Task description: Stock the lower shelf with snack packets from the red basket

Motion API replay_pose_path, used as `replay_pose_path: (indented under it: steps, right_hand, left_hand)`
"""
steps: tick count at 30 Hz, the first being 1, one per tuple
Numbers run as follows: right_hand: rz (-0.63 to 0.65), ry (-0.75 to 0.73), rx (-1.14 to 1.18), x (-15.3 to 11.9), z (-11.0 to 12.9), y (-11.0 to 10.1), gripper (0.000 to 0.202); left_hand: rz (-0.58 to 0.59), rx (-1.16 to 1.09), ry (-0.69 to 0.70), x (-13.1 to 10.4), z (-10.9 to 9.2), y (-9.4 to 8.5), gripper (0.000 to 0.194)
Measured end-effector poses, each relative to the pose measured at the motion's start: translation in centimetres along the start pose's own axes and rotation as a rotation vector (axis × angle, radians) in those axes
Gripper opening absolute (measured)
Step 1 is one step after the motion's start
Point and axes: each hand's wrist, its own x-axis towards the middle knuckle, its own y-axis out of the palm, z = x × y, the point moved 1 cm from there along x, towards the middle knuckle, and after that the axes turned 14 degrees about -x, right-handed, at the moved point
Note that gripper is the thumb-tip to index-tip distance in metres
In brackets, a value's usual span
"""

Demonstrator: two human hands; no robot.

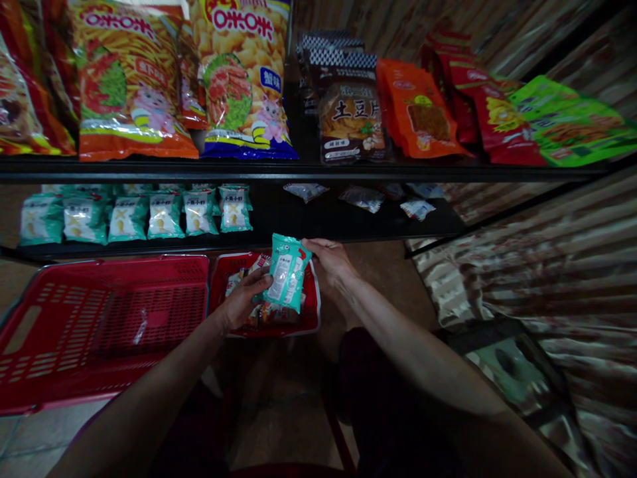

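A teal snack packet (286, 273), with its printed back facing up, is held between my two hands above a small red basket (313, 317). My left hand (247, 294) pinches its left edge, thumb on top. At its upper right corner, my right hand (329, 255) grips the packet with fingers closed. Under the packet, the small basket holds several white, red and orange snack packets (251, 265), partly covered by my left hand. Similar teal packets (165, 214) stand in rows on the lower black shelf (271, 224).
A larger red basket (149, 292) lies at the left. Large snack bags (243, 86) line the upper shelf (318, 174). Several small packets (362, 197) lie flat on the lower shelf's right half. A striped curtain (522, 265) hangs at the right, beside a dark-framed box (512, 372).
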Motion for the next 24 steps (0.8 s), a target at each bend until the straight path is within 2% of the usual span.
replay_pose_path:
  steps: [4,9,15,19,24]
  right_hand:
    - [-0.046,0.007,0.003,0.0,0.53,-0.08,0.022]
    - [-0.081,0.004,-0.004,-0.05,0.85,-0.09,0.015]
    - [-0.086,0.042,0.068,0.18,0.5,-0.18,0.015]
    - [-0.108,0.082,0.104,0.48,0.23,-0.16,0.018]
    - [-0.082,0.099,0.129,0.86,0.05,-0.13,0.022]
  left_hand:
    - [-0.058,0.003,0.008,0.03,-0.05,-0.24,0.048]
    - [-0.021,0.034,0.055,0.36,0.38,-0.47,0.047]
    - [-0.044,0.028,0.12,0.65,0.64,-0.77,0.051]
    - [-0.046,0.027,0.107,0.75,0.66,-0.78,0.054]
    - [-0.058,0.017,0.13,0.77,0.6,-0.64,0.047]
